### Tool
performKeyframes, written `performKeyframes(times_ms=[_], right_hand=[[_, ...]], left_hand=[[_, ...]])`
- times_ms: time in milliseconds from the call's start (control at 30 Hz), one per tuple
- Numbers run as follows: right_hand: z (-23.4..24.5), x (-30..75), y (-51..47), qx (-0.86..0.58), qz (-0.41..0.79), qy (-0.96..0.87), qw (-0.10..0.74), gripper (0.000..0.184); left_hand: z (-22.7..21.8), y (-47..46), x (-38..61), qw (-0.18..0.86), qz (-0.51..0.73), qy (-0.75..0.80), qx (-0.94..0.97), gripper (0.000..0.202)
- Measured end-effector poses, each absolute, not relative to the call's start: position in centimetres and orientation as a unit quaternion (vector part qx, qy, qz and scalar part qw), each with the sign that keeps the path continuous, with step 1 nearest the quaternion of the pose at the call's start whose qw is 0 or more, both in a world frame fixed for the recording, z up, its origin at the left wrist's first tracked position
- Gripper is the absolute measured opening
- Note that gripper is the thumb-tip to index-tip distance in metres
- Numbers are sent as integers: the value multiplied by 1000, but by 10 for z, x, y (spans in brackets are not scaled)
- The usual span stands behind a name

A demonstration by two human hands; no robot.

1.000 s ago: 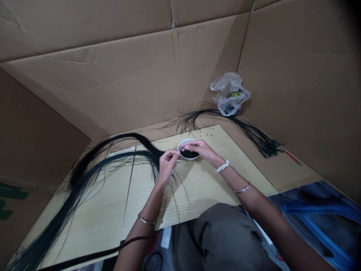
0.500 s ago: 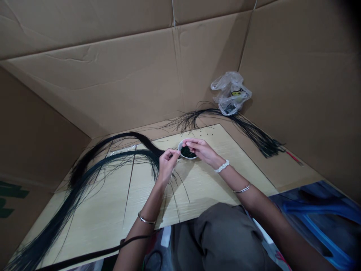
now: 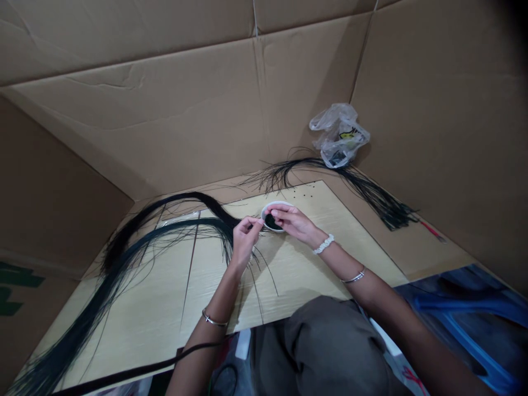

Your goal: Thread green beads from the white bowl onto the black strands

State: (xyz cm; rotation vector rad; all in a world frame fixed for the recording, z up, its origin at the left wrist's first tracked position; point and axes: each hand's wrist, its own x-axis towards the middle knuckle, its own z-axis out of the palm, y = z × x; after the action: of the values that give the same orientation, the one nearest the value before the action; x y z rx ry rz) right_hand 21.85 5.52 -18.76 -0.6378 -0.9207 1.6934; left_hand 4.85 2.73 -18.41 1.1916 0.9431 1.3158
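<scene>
My left hand (image 3: 246, 237) is closed in a pinch at the right end of a bundle of long, thin dark strands (image 3: 208, 223). Some strands pass under it and fan out below, and its fingertips are at the bowl's left rim. A small white bowl (image 3: 282, 204) holds a dark, grainy mass (image 3: 271, 222) whose pieces are too small to tell apart. Over the bowl, my right hand (image 3: 293, 222) has thumb and forefinger pressed together. What sits between those fingertips is too small to make out.
More dark strands (image 3: 367, 192) lie along the right back edge, beside a clear plastic bag (image 3: 340, 137) and a thin red-handled tool (image 3: 432, 231). Several dark specks (image 3: 304, 195) dot the pale board (image 3: 330, 253). Cardboard walls (image 3: 185, 110) enclose the back and sides.
My right hand has dipped slightly lower over the bowl, showing more of its far rim. My left hand keeps its pinch in the same place.
</scene>
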Motion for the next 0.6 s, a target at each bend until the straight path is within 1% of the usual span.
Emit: performKeyframes(times_ms=[467, 600], right_hand=[[-191, 215, 53, -226, 767, -328, 504, 28], [-191, 214, 53, -226, 772, -318, 501, 30]], left_hand=[[-182, 26, 48, 538, 554, 384, 506, 32], [-182, 25, 48, 537, 554, 382, 508, 31]])
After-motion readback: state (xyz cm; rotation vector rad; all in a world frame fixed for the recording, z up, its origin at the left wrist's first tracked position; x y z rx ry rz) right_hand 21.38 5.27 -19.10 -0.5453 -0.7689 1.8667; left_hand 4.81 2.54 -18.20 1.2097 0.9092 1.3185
